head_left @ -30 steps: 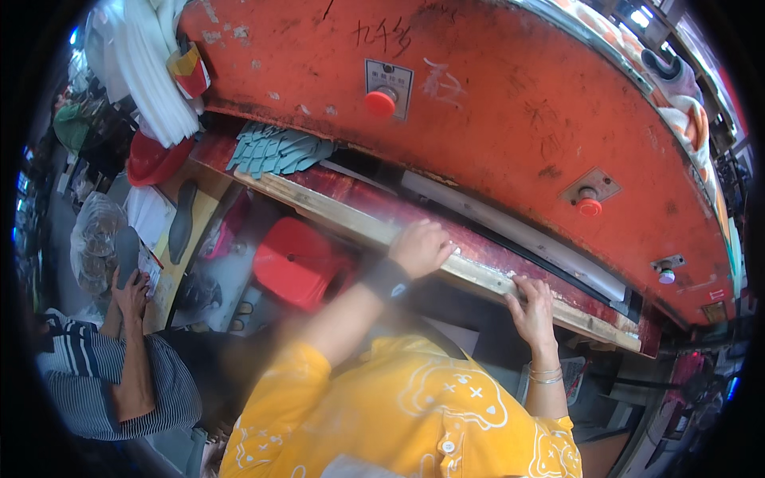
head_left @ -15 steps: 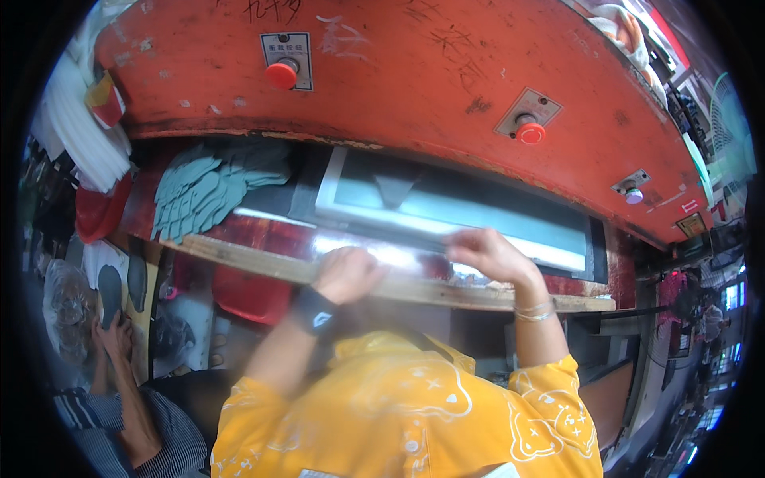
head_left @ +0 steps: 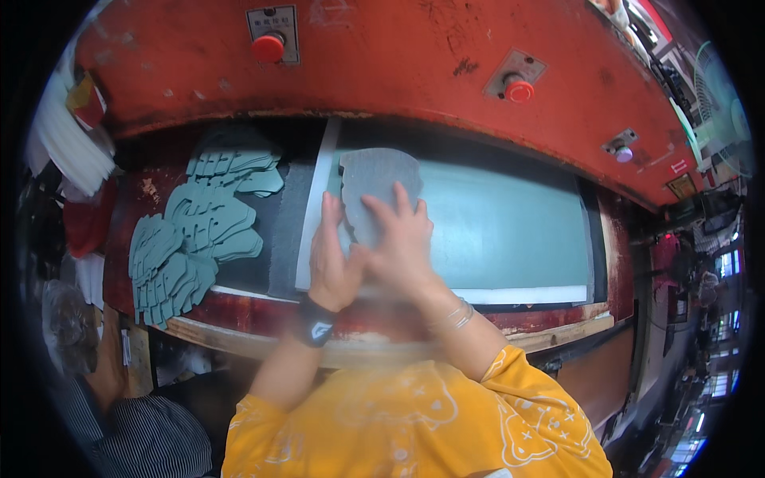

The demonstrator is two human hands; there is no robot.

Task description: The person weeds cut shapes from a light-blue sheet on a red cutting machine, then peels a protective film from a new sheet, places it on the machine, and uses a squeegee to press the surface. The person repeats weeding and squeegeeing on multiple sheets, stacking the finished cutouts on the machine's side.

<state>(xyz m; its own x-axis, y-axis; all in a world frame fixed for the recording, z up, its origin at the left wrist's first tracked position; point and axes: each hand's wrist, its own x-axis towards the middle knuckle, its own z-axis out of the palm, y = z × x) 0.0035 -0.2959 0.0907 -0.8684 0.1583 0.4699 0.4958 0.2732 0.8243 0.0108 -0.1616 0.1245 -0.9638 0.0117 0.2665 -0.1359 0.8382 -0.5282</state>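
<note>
My right hand (head_left: pixel 398 239) spread open on top of a gray shape (head_left: pixel 381 169), my left hand (head_left: pixel 331 259) open by its left edge, shiny green sheet (head_left: pixel 502 227) under it, piled green pieces (head_left: pixel 209 215) left of my hands, red machine (head_left: pixel 390 76) past them

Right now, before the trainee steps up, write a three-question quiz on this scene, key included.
1. Multiple choice: which thing do the fingers of the right hand touch?
A) the wooden edge strip
B) the grey flat piece
C) the black wristband
2. True or false: the cut teal pieces lie to the left of the teal sheet.
3. Count: how many red push-buttons show on the front of the orange-red machine?

Key: 1. B; 2. True; 3. Two.
</note>
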